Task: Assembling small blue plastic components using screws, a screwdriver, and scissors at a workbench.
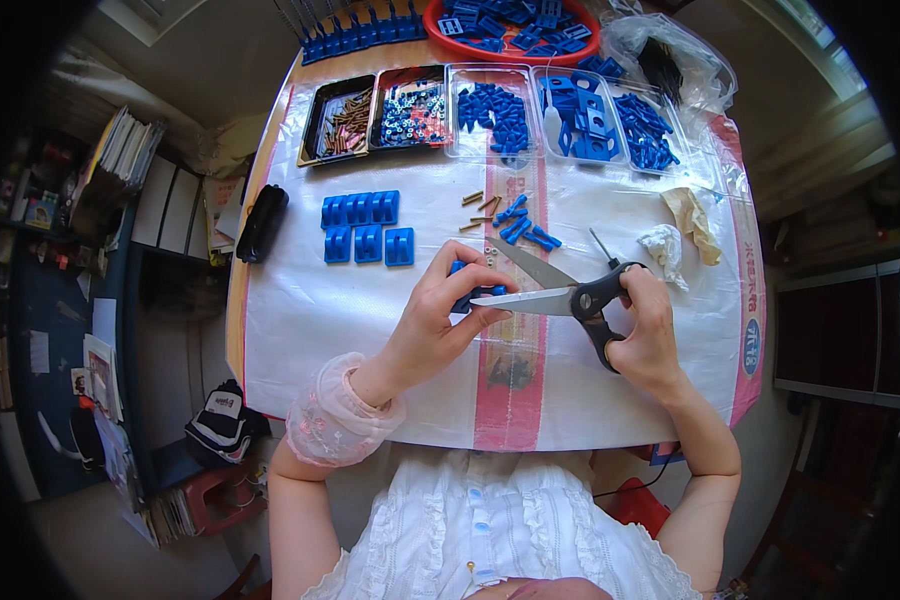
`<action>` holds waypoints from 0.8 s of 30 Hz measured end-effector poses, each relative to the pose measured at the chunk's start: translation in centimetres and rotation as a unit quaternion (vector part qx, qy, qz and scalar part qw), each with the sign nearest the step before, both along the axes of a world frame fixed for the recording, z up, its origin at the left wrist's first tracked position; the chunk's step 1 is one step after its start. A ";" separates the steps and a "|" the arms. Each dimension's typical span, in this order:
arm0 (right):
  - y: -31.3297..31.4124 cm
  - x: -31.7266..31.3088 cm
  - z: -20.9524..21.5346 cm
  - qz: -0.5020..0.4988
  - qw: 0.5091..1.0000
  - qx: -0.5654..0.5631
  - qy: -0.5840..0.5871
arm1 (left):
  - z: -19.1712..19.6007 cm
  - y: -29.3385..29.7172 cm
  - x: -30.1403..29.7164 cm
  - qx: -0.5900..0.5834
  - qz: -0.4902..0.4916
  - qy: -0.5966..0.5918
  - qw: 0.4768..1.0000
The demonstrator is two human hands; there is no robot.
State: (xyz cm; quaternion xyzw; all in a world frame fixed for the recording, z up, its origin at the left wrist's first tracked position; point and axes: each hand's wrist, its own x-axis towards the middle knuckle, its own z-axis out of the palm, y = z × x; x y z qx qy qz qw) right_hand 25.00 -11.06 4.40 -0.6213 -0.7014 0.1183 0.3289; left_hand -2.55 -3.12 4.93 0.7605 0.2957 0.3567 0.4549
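Head view — blue piece, partly hidden; scissors — black-handled, blades spread.

Left of the black-handled steel scissors, the bare left hand partly hides a small blue plastic piece, its full shape unclear. The bare right hand partly covers the scissors. Beyond them, the upper edge crops a round red plastic basin; beyond and to their left, tiny pale pieces are too small to identify. Below them, the lower edge cuts off a white ruffled garment.
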 end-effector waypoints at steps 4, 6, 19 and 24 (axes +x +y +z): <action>0.0 -0.1 0.2 0.001 1.000 -0.003 0.004 | 0.1 -0.1 0.1 -0.002 0.002 -0.004 1.000; 0.0 -0.1 0.2 0.002 1.000 -0.002 0.003 | -0.2 0.0 0.0 0.011 -0.004 -0.004 1.000; 0.0 -0.2 0.3 0.010 1.000 0.000 0.004 | -0.2 0.0 0.0 0.008 -0.001 -0.004 1.000; 0.1 0.0 0.0 0.012 1.000 0.010 0.001 | -0.3 0.0 -0.1 0.033 -0.006 -0.002 0.999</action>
